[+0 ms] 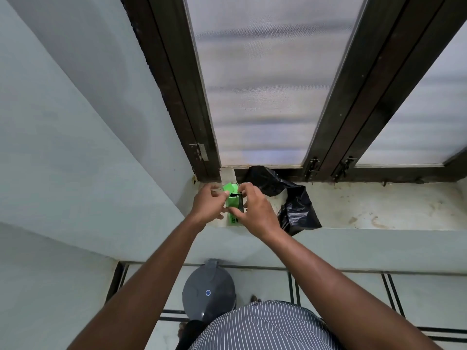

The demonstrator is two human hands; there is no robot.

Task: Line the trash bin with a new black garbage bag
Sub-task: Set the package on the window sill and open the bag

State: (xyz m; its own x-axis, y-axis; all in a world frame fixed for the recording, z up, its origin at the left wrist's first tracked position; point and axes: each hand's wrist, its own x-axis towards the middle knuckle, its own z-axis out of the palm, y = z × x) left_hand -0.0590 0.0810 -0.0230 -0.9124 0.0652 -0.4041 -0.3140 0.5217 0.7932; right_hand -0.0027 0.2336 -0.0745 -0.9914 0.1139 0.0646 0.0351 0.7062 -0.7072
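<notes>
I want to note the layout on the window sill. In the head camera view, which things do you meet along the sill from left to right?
left hand → green box held between both hands → right hand → black garbage bag lying loose on the window sill.

Both hands, left hand (pixel 207 201) and right hand (pixel 255 210), grip a green box (pixel 233 201) on the windowsill (pixel 379 208); a black garbage bag (pixel 290 198) lies just right of the box, the grey trash bin (pixel 209 291) below.
</notes>
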